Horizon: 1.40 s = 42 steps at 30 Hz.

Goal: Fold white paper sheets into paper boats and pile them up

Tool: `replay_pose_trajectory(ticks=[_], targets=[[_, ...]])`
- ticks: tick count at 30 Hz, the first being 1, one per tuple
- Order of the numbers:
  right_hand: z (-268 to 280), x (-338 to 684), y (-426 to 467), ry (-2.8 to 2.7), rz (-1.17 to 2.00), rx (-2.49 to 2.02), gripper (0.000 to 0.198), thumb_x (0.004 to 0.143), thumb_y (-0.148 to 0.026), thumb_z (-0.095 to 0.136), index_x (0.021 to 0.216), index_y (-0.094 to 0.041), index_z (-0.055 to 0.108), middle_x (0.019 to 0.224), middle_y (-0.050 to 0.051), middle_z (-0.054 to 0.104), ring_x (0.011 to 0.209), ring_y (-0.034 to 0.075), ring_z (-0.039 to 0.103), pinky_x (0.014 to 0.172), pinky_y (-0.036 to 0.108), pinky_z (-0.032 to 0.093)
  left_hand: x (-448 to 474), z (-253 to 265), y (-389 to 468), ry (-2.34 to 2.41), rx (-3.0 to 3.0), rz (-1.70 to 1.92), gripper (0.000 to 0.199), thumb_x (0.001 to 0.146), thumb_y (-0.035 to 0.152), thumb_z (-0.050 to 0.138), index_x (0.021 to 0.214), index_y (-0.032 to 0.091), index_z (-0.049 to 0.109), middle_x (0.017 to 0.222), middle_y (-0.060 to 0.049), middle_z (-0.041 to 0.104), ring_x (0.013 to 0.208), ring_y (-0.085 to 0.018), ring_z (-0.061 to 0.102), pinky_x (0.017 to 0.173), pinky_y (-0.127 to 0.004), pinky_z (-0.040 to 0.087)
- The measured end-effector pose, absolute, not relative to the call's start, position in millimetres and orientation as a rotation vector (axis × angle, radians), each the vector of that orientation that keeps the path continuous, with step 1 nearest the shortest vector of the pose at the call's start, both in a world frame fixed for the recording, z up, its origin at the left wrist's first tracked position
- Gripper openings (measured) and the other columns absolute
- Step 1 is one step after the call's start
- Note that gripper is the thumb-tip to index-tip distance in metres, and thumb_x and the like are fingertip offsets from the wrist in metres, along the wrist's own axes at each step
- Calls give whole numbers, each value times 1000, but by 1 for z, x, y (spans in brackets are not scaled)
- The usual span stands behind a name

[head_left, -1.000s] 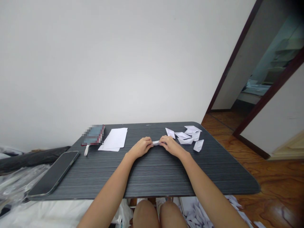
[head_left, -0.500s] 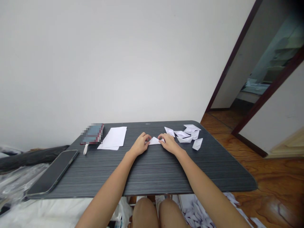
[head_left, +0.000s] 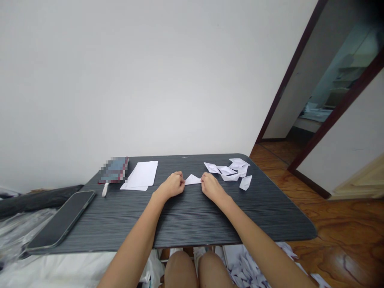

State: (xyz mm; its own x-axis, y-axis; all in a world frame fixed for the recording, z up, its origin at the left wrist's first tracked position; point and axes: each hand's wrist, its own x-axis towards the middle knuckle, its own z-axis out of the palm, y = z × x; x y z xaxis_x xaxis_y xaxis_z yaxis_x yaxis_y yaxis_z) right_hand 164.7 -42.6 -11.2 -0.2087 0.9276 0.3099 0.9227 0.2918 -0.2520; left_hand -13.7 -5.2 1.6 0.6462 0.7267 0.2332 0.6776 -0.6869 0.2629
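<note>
Head view: your left hand (head_left: 175, 185) and right hand (head_left: 211, 185) stand slightly apart, fingers curled in, each pinching one end of a folded paper (head_left: 193, 180). The paper spans the gap above the dark table (head_left: 192, 224), at 3 o'clock from your left hand and 9 o'clock from your right, its peak toward 12. White sheets (head_left: 144, 173) lie between 9 and 10 o'clock from your left hand; folded pieces (head_left: 230, 177), between 1 and 2 from your right.
</note>
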Motion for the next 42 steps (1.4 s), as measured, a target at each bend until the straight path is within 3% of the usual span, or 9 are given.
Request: replay_pose_trajectory(ticks=[5,8,11,17,22,26,38,40,42], targets=[[-17,170,-37,-1974,-53,-1730,20,76,-14,37,79,-12,57,82,11,53,86,21,47,78,29,36,-22,-1,0,1134,2705,525,22,75,24,47,67,17,66,70,-5,50,71,-15,48,68,-27,39],[-23,169,-27,-1913,-30,-1659,29,79,-30,40,98,-13,53,99,12,50,98,23,41,84,35,32,-19,-4,-1,1106,2667,599,21,77,23,45,74,18,66,74,-5,52,75,-15,48,72,-27,38],[-29,167,-19,-1951,105,-1630,31,75,-38,45,98,-18,53,105,9,47,102,24,38,85,39,28,-16,-8,-2,1097,2624,671,21,77,21,45,79,17,65,78,-5,53,78,-15,49,75,-28,39],[-32,163,-15,-1777,365,-1583,21,68,-31,54,84,-19,51,91,5,53,90,20,46,79,37,32,-14,-18,5,1177,2436,899,18,72,19,51,86,16,62,78,-3,54,69,-12,49,68,-25,41],[-26,163,-17,-1666,510,-1358,13,71,-29,50,73,-16,52,77,3,57,76,16,52,74,30,37,-13,-19,10,1213,2025,1001,31,69,25,56,96,10,56,68,-3,58,55,-10,49,57,-24,41],[-15,164,-21,-1649,488,-1190,13,73,-29,49,73,-17,54,80,3,58,79,16,52,77,29,37,-12,-15,10,995,1660,949,31,74,35,50,85,7,58,68,-6,61,49,-8,49,47,-21,37],[1,162,-33,-1773,406,-925,6,71,-25,56,72,-19,56,85,4,58,87,16,50,83,32,36,-3,-11,0,754,1281,969,34,70,39,57,78,5,55,68,-11,63,57,-14,61,49,-19,44],[1,167,-33,-1780,420,-955,16,66,-24,60,81,-20,56,94,4,56,94,17,48,85,34,35,-3,-9,0,761,1272,1009,32,69,37,58,76,5,55,68,-10,64,57,-14,62,51,-19,46],[1,175,-32,-1764,516,-1019,44,60,-22,64,102,-23,50,107,5,51,98,19,46,82,35,36,-4,-8,0,771,1257,1036,30,69,34,60,77,5,56,68,-10,64,57,-14,62,51,-19,47]])
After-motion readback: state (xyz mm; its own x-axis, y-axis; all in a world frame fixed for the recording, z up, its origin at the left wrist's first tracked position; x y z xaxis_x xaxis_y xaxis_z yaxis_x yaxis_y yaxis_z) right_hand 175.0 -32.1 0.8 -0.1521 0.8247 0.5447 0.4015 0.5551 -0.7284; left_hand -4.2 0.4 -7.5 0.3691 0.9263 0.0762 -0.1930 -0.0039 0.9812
